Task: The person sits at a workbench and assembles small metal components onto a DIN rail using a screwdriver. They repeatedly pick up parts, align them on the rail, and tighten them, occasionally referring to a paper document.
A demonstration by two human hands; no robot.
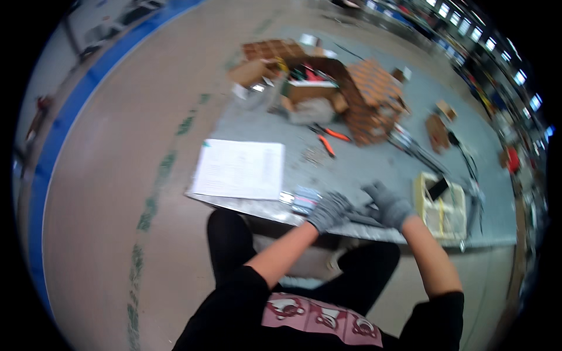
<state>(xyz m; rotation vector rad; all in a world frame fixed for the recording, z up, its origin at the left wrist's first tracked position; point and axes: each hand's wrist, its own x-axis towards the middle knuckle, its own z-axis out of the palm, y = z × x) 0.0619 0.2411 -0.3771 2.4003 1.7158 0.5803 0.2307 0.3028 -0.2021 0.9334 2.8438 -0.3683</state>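
Both of my hands wear grey knit gloves and are at the front edge of a grey metal table. My left hand is closed, its fingers bent around the left end of a dark grey bar-shaped part. What kind of part this is, the blur hides. My right hand hovers at the bar's other end with fingers apart and partly stretched. Just left of my left hand lie a small clear bag with bluish contents and a small pale piece.
Printed paper sheets lie at the left. Orange-handled pliers rest mid-table before an opened carton and brown corrugated wrapping. A cream divided tray stands at right, near grey bars and a black cable.
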